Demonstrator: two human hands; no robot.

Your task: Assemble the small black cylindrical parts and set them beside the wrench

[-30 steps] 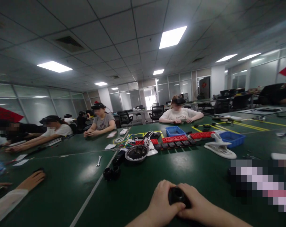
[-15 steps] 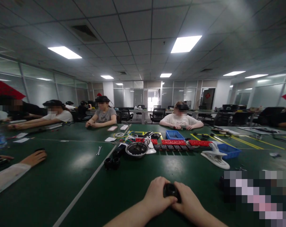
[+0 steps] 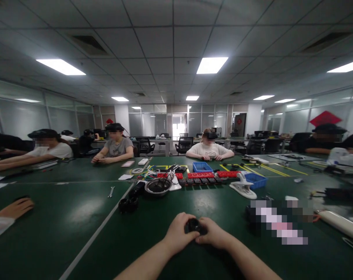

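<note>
A small black rounded part (image 3: pixel 194 224) with a round hollow in its top is held low over the near side of the green table (image 3: pixel 153 249). My left hand (image 3: pixel 179 234) wraps its left side, thumb across the front. On the other side my right hand (image 3: pixel 213 234) closes around it with its fingertips. Whether the part touches the tabletop, I cannot tell. A pair of black round parts (image 3: pixel 128 205) stands to the left, farther from me, and looks similar in colour and shape.
Beyond my hands are a metal bowl (image 3: pixel 158 187), a red-and-black row of sockets (image 3: pixel 200 175), a white clamp-like stand (image 3: pixel 243 187) and a blue tray (image 3: pixel 256 180). A wrench (image 3: pixel 110 192) lies left. A co-worker's hand (image 3: pixel 17 208) rests at far left; other people sit across.
The camera view has turned right, so the table and people appear farther left. Both hands keep holding the black part, with the right fingers now lower around it.
</note>
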